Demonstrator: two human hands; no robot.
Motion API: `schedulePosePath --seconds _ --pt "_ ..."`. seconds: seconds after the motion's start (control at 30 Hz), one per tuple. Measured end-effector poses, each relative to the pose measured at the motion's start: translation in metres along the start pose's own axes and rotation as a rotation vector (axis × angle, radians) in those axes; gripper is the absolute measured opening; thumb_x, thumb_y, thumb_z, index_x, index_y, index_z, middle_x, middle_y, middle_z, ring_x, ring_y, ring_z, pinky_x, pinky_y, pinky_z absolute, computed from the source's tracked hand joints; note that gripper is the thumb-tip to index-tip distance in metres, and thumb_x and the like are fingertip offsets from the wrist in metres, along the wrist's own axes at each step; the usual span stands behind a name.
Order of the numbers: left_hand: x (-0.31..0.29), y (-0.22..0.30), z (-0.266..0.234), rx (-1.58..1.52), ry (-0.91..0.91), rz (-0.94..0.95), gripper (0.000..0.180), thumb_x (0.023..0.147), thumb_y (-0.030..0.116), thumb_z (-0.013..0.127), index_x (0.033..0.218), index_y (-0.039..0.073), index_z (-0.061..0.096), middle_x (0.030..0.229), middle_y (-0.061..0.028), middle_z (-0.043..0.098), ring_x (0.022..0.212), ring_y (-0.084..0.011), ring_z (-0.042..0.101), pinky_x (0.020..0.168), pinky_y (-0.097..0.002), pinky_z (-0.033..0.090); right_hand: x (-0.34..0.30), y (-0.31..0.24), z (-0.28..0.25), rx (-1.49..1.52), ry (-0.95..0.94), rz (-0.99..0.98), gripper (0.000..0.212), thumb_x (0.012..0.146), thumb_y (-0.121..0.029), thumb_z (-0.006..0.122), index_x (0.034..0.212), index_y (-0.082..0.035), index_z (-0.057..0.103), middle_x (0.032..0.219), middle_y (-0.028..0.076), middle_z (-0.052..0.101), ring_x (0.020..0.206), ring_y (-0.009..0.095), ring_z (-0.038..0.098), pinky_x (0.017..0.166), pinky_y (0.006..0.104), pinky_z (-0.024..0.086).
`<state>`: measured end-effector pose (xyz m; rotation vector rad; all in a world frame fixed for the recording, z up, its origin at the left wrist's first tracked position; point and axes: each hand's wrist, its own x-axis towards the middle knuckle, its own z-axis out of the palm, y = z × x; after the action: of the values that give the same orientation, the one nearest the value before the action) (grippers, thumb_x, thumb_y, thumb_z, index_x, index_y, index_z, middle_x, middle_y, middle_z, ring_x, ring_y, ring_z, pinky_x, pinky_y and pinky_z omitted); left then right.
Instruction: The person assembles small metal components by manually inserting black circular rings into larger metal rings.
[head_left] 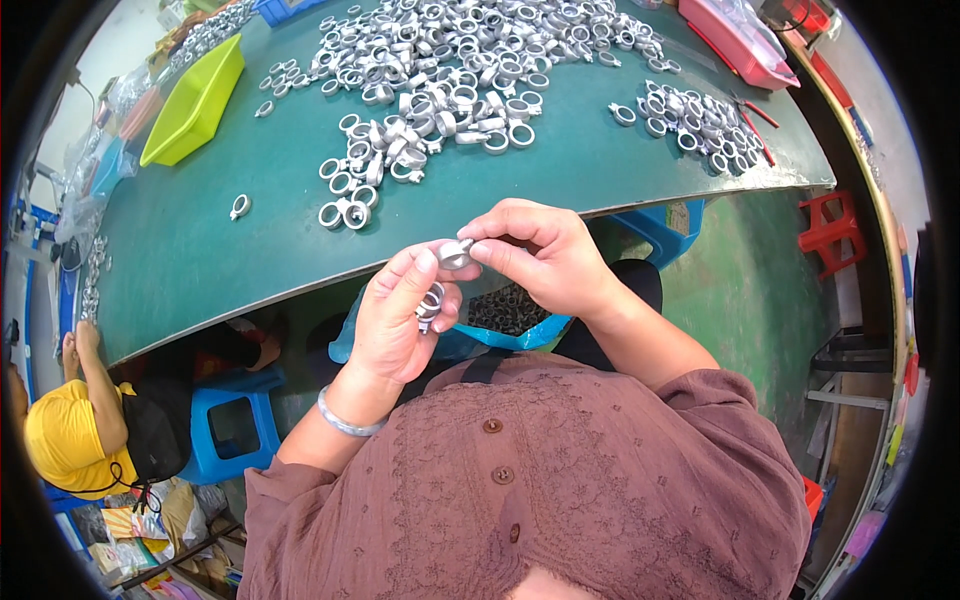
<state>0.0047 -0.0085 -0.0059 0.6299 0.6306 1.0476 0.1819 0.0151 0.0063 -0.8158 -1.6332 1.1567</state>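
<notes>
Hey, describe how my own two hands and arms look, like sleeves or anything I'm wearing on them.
Your left hand and right hand are both ungloved. Short, loose brown sleeves leave both forearms bare. A smooth, rounded, pale grey-blue bangle circles your left wrist; your right wrist shows no jewellery. No cables or markings stand out.

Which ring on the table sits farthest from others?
The lone ring below the lime-green tub, bare table all around; other rings sit closer together.
</notes>
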Motion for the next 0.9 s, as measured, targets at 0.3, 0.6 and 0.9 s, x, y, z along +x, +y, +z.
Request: schedulePosePath --seconds 0.3,0.6,0.9 --pt "0.0024 -0.0063 -0.0019 0.087 0.0 0.079 0.037 0.079 0.005 0.063 0.112 0.006 0.048 0.09 -0.0027 0.056 0.063 -0.0076 0.048 0.05 -0.0166 0.036 -0.0029 0.0019 0.0019 0.056 0.015 -0.132 0.025 0.075 0.005 0.061 0.098 -0.001 0.059 0.084 0.006 0.057 0.073 0.012 0.058 0.066 0.0239 0.046" --pt "0.0022 -0.0073 0.003 0.164 0.011 0.152 0.04 0.079 0.004 0.061 0.116 0.004 0.046 0.094 -0.0042 0.056 0.064 -0.0074 0.048 0.051 -0.0168 0.037 -0.0035 -0.0013 0.0003 -0.042 0.014 -0.214 0.031 0.071 0.007 0.061 0.101 0.0 0.057 0.083 0.007 0.057 0.071 0.013 0.058 0.065 0.0249 0.047" --pt "0.0032 -0.0092 -0.002 0.134 -0.023 0.126 0.038 0.081 0.006 0.06 0.117 0.003 0.046 0.094 -0.0048 0.057 0.064 -0.0072 0.047 0.051 -0.0171 0.036 -0.0052 -0.0003 -0.0016 -0.053 -0.028 -0.216 0.036 0.073 0.009 0.061 0.107 0.0 0.056 0.088 0.006 0.055 0.077 0.012 0.054 0.069 0.024 0.045"
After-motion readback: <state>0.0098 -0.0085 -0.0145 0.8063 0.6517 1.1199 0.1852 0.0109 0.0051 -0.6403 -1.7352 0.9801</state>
